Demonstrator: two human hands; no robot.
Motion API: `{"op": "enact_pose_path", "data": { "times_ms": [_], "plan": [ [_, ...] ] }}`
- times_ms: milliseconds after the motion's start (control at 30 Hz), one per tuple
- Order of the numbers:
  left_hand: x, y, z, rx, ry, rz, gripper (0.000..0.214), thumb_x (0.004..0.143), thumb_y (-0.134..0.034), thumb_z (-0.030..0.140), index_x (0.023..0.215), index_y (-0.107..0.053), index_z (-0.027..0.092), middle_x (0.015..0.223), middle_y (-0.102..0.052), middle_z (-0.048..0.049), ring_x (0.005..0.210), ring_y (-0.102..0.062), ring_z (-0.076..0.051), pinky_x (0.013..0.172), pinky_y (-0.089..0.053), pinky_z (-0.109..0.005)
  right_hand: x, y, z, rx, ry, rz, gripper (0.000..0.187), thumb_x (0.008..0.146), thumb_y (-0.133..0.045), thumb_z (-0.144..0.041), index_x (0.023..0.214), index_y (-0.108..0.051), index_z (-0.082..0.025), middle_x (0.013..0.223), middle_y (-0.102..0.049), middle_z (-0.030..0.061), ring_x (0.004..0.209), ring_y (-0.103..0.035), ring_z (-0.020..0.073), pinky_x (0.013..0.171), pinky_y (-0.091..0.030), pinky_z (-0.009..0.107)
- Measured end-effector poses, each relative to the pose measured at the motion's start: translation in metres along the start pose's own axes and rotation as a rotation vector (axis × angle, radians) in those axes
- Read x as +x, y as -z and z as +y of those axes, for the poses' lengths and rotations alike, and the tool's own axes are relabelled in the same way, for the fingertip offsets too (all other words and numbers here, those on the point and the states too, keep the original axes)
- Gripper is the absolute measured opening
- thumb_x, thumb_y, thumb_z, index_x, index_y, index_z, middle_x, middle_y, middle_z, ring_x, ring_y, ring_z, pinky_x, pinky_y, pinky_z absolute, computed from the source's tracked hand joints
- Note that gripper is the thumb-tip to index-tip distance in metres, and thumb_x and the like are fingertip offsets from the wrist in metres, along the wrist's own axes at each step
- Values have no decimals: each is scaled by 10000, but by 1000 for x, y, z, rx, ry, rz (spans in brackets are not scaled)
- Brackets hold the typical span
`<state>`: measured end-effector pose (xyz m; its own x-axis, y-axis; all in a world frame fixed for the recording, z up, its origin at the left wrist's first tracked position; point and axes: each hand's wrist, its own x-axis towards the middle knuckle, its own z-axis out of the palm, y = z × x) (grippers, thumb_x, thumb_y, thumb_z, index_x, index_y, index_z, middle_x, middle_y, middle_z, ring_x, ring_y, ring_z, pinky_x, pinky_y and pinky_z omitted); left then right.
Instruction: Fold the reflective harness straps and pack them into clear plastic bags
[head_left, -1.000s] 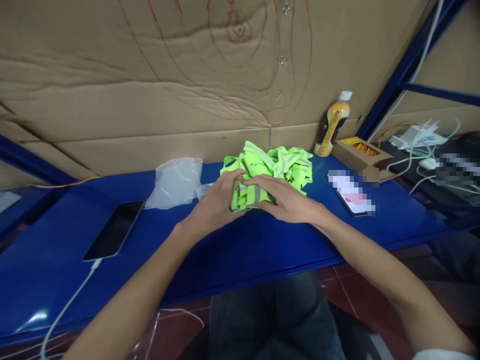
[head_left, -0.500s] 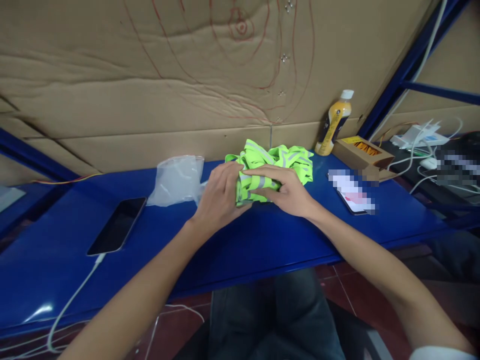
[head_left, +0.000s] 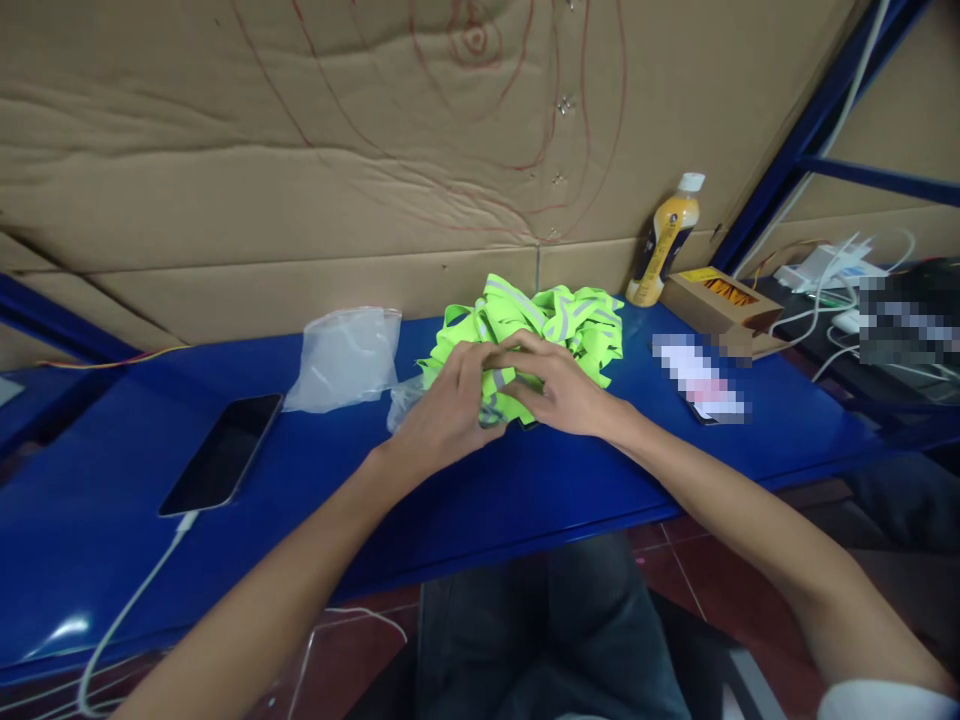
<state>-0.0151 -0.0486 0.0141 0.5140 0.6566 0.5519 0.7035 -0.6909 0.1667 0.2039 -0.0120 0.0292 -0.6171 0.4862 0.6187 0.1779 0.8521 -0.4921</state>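
Note:
A heap of neon yellow-green reflective straps (head_left: 574,318) with grey stripes lies on the blue tabletop (head_left: 450,520) against the cardboard. My left hand (head_left: 450,405) is closed at the front left of the heap, its fingers curled round a crinkled clear plastic bag (head_left: 405,400) that sticks out beside it. Some strap shows through or beside the plastic between my hands. My right hand (head_left: 559,385) is bent over the same spot, thumb and fingers closed on a striped strap. The fingertips of both hands meet and partly hide what is between them.
To the left are a stack of clear plastic bags (head_left: 349,355) and a dark phone (head_left: 223,450) on a white cable. A yellow drink bottle (head_left: 666,240), an opened cardboard box (head_left: 720,305) and a second phone (head_left: 701,380) stand or lie right. Cables tangle beyond.
Both hands have come slightly lower and nearer together. More green strap now shows behind my left hand, and the folded strap between the hands is more covered. The view has shifted slightly.

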Motion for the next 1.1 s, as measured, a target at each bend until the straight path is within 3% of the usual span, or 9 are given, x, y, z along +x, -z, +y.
{"op": "enact_pose_path", "data": {
  "times_ms": [167, 267, 367, 500, 600, 733, 967, 1100],
  "plan": [
    [4, 12, 2, 163, -45, 124, 929, 922, -798, 420, 1643, -256, 203, 1564, -524, -248, 1489, -507, -475, 1225, -434, -679, 4, 1, -2, 36, -16, 188, 218, 1058, -646, -232, 1221, -790, -226, 1095, -736, 67, 979, -708, 223, 903, -572, 370],
    [7, 15, 0, 251, 7, 154, 928, 886, -827, 510, 1599, -326, 192, 1523, -562, -261, 1451, -534, -515, 1218, -417, -706, 5, 6, -3, 84, -88, 281, 252, 1045, -716, -297, 1284, -753, -226, 1189, -774, 65, 1093, -718, 251, 1001, -566, 394],
    [7, 11, -3, 212, 58, 134, 876, 835, -864, 421, 1528, -386, 180, 1400, -635, -235, 1342, -627, -483, 1104, -543, -650, 5, 6, -3, 86, -93, 309, 325, 1049, -718, -322, 1361, -691, -230, 1322, -751, 64, 1207, -702, 255, 1063, -551, 401],
    [6, 5, -3, 14, 159, 151, 822, 794, -867, 386, 1459, -427, 188, 1378, -638, -179, 1288, -682, -391, 1036, -623, -537, 5, 1, -2, 128, -6, 328, 97, 1064, -721, -310, 1066, -761, -222, 1031, -795, 28, 962, -749, 201, 894, -568, 338],
    [6, 6, 1, -55, 207, 128, 831, 748, -889, 424, 1407, -445, 181, 1328, -656, -169, 1212, -719, -375, 984, -643, -524, 6, 0, -2, 142, 8, 281, 220, 1090, -681, -350, 929, -730, -208, 907, -730, 29, 839, -687, 178, 796, -524, 336],
    [5, 4, 6, -53, 210, 96, 829, 721, -874, 334, 1404, -429, 186, 1341, -654, -185, 1239, -709, -382, 1013, -628, -546, 7, 2, -1, 138, -3, 168, 379, 1126, -589, -429, 839, -696, -206, 901, -664, 46, 850, -636, 185, 793, -499, 357],
    [2, -4, 8, 5, 181, 139, 890, 662, -901, 243, 1415, -427, 216, 1349, -632, -171, 1304, -661, -404, 1055, -610, -567, 7, -3, 9, 234, -106, 237, 79, 938, -761, -284, 974, -789, -219, 1033, -755, 45, 982, -718, 214, 933, -559, 387],
    [1, -6, 8, 51, 125, 185, 861, 703, -876, 208, 1430, -415, 224, 1337, -629, -158, 1280, -663, -384, 1028, -620, -548, 8, -3, 8, 174, -155, 267, 134, 899, -733, -179, 1017, -779, -224, 1041, -789, 24, 984, -731, 212, 941, -554, 377]
  ]
}}
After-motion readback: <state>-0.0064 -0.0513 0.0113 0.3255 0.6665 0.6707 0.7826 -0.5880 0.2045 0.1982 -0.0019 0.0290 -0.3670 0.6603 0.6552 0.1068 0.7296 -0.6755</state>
